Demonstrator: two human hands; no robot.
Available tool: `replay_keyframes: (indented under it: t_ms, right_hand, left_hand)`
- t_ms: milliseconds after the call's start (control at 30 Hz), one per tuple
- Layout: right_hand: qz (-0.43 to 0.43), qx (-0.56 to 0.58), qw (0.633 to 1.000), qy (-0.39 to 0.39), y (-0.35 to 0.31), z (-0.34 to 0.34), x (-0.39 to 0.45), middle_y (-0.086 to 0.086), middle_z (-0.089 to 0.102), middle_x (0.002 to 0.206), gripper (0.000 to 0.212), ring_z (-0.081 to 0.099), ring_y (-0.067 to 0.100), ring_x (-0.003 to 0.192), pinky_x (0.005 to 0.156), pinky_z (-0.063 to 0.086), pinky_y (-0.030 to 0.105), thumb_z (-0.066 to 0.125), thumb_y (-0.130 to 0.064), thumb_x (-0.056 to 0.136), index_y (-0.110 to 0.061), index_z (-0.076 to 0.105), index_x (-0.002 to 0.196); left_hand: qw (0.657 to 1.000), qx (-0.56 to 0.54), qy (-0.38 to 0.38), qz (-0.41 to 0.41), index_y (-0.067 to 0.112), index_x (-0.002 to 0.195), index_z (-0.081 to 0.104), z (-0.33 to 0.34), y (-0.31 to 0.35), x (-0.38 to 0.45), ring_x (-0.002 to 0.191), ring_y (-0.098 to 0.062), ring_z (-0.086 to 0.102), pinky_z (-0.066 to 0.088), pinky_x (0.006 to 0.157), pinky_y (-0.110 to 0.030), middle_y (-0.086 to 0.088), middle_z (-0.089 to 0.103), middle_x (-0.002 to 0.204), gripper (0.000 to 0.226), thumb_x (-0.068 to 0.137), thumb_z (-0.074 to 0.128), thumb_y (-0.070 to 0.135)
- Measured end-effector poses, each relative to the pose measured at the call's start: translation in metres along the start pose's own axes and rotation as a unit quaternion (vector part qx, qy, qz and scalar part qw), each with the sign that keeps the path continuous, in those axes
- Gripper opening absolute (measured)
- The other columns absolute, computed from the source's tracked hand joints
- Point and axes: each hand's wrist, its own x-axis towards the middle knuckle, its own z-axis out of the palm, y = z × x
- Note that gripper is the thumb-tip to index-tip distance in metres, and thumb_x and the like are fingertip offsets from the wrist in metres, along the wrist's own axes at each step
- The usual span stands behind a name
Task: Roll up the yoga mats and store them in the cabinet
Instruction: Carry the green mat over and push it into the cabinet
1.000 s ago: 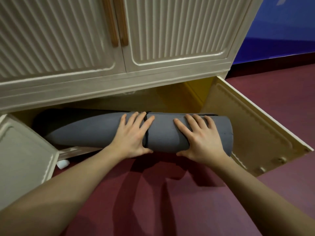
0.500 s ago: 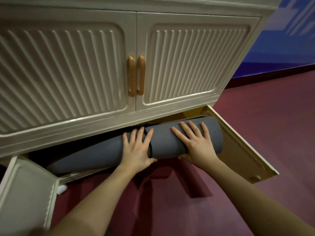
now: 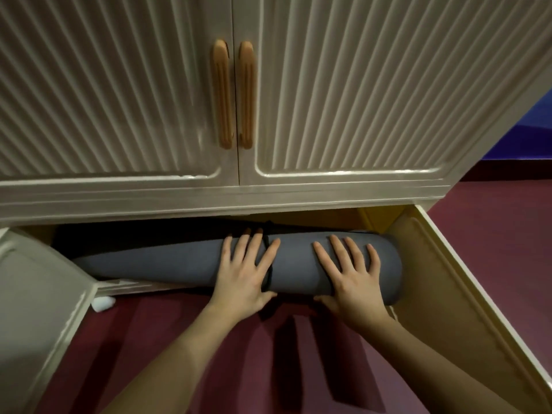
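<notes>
Rolled grey yoga mat [image 3: 179, 265] lying crosswise at centre frame, in the open lower compartment of the cream cabinet [image 3: 343, 192], left end in shadow inside, right end at the opening. Left hand [image 3: 243, 274] flat on roll at mid-length, fingers straight and spread, over a dark strap [image 3: 270, 274]. Right hand [image 3: 351, 276] flat near right end, fingers spread, thumb under front edge. Lower doors [image 3: 442, 294] swung open both sides. Upper doors closed, two tan handles [image 3: 222, 94] upper centre. Maroon floor [image 3: 268, 369] below.
</notes>
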Motion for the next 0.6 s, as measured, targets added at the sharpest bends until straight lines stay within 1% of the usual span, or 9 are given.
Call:
replay_keyframes:
  t_ms: [67,100,167,200,267,367,467,533,600]
  right_hand:
    - [-0.013,-0.011,1.000,0.001,0.002,0.007,0.002,0.021,0.045,0.141,0.116,0.034,0.040,0.128,0.103,0.017,0.063,0.081,-0.060,0.048,-0.018,0.034,0.144]
    - [-0.013,-0.018,1.000,-0.007,0.001,0.009,0.004,0.022,0.045,0.141,0.122,0.034,0.041,0.128,0.102,0.017,0.064,0.082,-0.062,0.043,-0.016,0.034,0.144]
    - [-0.018,-0.031,0.999,-0.021,0.002,0.011,0.008,0.026,0.043,0.141,0.134,0.034,0.044,0.129,0.102,0.015,0.065,0.085,-0.063,0.032,-0.012,0.033,0.144]
    - [-0.026,-0.039,0.999,-0.022,0.003,0.010,0.011,0.027,0.042,0.142,0.138,0.035,0.046,0.129,0.103,0.015,0.065,0.085,-0.064,0.029,-0.011,0.032,0.144]
    - [-0.046,-0.051,0.997,-0.018,0.003,0.007,0.013,0.027,0.039,0.143,0.137,0.038,0.049,0.129,0.104,0.015,0.066,0.084,-0.066,0.030,-0.010,0.031,0.144]
    - [-0.074,-0.050,0.996,-0.003,-0.009,0.005,0.014,0.026,0.038,0.145,0.132,0.039,0.050,0.129,0.105,0.019,0.068,0.082,-0.067,0.036,-0.012,0.031,0.145]
    - [-0.056,-0.047,0.997,-0.003,-0.028,0.007,0.019,0.029,0.040,0.142,0.133,0.039,0.051,0.127,0.103,0.022,0.069,0.083,-0.065,0.036,-0.011,0.028,0.145]
    - [-0.048,-0.042,0.998,-0.005,-0.033,0.007,0.024,0.030,0.045,0.137,0.133,0.043,0.053,0.122,0.100,0.025,0.071,0.085,-0.063,0.032,-0.008,0.034,0.142]
    - [-0.052,-0.029,0.998,0.001,-0.031,0.006,0.024,0.030,0.050,0.131,0.128,0.048,0.052,0.117,0.095,0.031,0.071,0.087,-0.059,0.031,-0.006,0.041,0.138]
  left_hand:
    - [1.000,0.026,0.009,0.009,0.024,0.144,0.033,0.004,0.001,-0.002,0.121,-0.039,0.044,0.029,0.104,-0.062,-0.020,0.050,0.134,0.117,0.045,0.081,0.064]
    - [0.999,0.039,0.010,0.014,0.024,0.145,0.031,0.005,0.000,-0.002,0.121,-0.040,0.044,0.030,0.103,-0.062,-0.021,0.050,0.134,0.116,0.047,0.079,0.065]
    - [0.998,0.051,0.012,0.016,0.021,0.146,0.028,0.005,-0.002,-0.003,0.121,-0.041,0.045,0.032,0.103,-0.062,-0.023,0.049,0.135,0.117,0.050,0.077,0.067]
    - [0.998,0.054,0.012,0.016,0.017,0.146,0.027,0.005,-0.002,-0.003,0.121,-0.041,0.045,0.032,0.103,-0.062,-0.023,0.049,0.135,0.119,0.051,0.077,0.068]
    - [0.998,0.060,0.013,0.017,0.012,0.146,0.026,0.005,-0.004,-0.005,0.123,-0.040,0.043,0.031,0.104,-0.061,-0.024,0.047,0.136,0.122,0.050,0.077,0.069]
    - [0.997,0.070,0.015,0.023,0.010,0.147,0.023,0.005,-0.008,-0.014,0.133,-0.038,0.034,0.024,0.108,-0.061,-0.024,0.039,0.144,0.125,0.050,0.077,0.069]
    - [0.997,0.078,0.007,-0.012,0.008,0.147,0.021,0.005,-0.022,-0.036,0.138,-0.035,0.026,0.025,0.106,-0.066,-0.022,0.032,0.149,0.132,0.045,0.081,0.067]
    - [0.995,0.093,-0.012,-0.032,0.011,0.147,0.021,0.003,-0.036,-0.045,0.138,-0.036,0.027,0.025,0.102,-0.069,-0.020,0.029,0.150,0.135,0.041,0.085,0.062]
    - [0.993,0.105,-0.026,-0.036,0.018,0.150,0.018,-0.001,-0.047,-0.047,0.135,-0.039,0.033,0.026,0.100,-0.070,-0.021,0.033,0.148,0.136,0.041,0.086,0.061]
